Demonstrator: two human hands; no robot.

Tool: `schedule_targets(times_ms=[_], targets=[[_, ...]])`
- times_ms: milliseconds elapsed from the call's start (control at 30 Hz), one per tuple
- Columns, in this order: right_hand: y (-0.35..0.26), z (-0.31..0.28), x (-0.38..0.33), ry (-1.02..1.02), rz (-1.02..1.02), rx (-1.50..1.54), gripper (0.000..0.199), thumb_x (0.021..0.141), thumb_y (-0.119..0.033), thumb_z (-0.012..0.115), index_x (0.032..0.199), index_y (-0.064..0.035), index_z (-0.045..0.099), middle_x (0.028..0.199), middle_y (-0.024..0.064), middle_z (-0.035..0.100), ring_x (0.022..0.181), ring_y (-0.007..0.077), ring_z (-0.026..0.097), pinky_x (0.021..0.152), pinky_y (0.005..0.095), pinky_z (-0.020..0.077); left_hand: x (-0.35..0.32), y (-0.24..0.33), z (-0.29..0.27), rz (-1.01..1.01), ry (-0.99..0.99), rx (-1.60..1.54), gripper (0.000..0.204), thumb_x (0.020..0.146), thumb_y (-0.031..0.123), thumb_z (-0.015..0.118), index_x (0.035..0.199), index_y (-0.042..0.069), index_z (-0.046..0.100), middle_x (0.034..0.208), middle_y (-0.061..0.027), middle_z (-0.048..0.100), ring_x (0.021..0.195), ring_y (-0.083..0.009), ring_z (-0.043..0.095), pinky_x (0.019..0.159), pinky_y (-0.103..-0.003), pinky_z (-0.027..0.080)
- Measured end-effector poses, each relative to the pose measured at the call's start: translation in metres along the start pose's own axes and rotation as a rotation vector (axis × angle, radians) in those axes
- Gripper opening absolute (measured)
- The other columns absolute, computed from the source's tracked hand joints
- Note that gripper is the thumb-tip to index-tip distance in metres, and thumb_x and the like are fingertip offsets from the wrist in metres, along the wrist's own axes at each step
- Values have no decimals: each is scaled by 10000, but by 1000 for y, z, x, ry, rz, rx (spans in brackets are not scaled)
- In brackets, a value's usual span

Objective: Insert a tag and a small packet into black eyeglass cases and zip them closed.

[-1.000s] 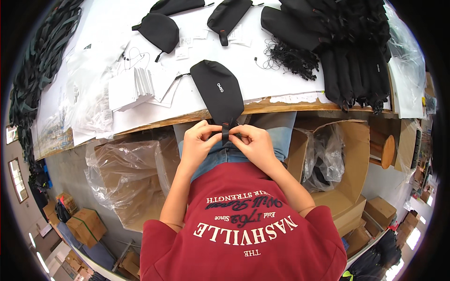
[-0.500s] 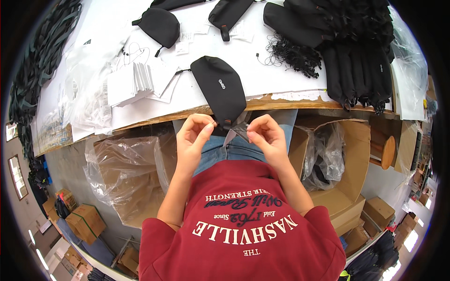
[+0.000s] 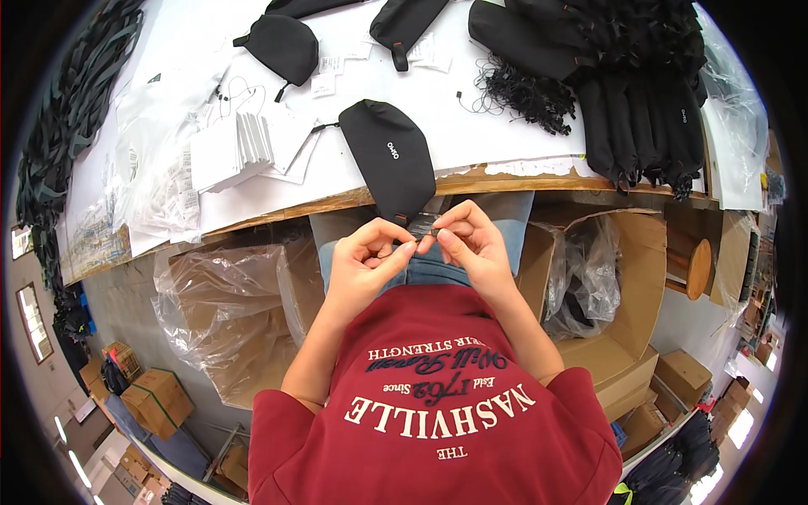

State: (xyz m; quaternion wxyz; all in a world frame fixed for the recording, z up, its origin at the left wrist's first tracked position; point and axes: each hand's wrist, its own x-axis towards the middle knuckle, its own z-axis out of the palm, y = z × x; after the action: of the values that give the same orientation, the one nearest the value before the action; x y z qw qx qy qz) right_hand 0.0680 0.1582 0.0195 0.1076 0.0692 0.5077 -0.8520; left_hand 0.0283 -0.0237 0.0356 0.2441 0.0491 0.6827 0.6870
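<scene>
A black zip pouch point(image 3: 389, 156) with small light lettering lies at the near edge of the table, its lower end hanging over. Just below that end, my left hand point(image 3: 367, 263) and my right hand point(image 3: 471, 246) are close together over my lap, fingertips nearly touching. Both are closed in a pinch. A tiny dark piece shows at the right fingertips, too small to name; what the left fingers grip is hidden. Between the pouch's end and my right fingers is a small dark, shiny tag point(image 3: 423, 224).
More black pouches point(image 3: 282, 46) lie farther back, with a large pile point(image 3: 644, 118) at right. Near it sits a tangle of black cords point(image 3: 530, 97). White cards point(image 3: 231, 151) stand stacked at left. Cardboard boxes point(image 3: 631, 286) lined with clear plastic flank my legs below the wooden table edge point(image 3: 497, 180).
My hands have come together: the left moved right and slightly down, the right a little left. The dark tag now sits nearer the pouch's end, partly behind my right fingers.
</scene>
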Motion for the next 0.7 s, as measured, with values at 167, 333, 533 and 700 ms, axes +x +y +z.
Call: schedule_targets(times_ms=[167, 333, 533, 700], targets=[[7, 4, 0, 53, -24, -16, 85, 917, -101, 598, 918, -46, 534, 868, 18, 601, 819, 66, 571, 724, 204, 444, 1, 1, 1, 15, -27, 42, 45, 832, 46, 657, 857, 26, 625, 569, 110, 311, 525, 9, 239, 471, -200, 170], [15, 9, 2, 66, -58, 4, 99, 907, -104, 617, 867, -57, 539, 825, -28, 545, 793, 42, 519, 728, 193, 418, 1, -1, 3, 39, -21, 86, 57, 821, 52, 665, 845, 26, 621, 565, 99, 296, 522, -2, 231, 471, -208, 169], [12, 10, 1, 136, 18, 105, 102, 903, -111, 624, 858, -70, 543, 806, -52, 509, 759, 23, 467, 673, 183, 376, 0, -4, 5, 42, 12, 83, 56, 819, 44, 665, 838, 25, 617, 565, 100, 297, 519, -3, 231, 469, -209, 171], [11, 12, 1, 151, 49, 134, 103, 901, -110, 626, 847, -72, 548, 806, -53, 512, 762, 21, 470, 671, 179, 377, 0, -3, 8, 58, 23, 88, 56, 817, 38, 665, 833, 24, 613, 564, 100, 297, 517, -2, 231, 467, -211, 169]])
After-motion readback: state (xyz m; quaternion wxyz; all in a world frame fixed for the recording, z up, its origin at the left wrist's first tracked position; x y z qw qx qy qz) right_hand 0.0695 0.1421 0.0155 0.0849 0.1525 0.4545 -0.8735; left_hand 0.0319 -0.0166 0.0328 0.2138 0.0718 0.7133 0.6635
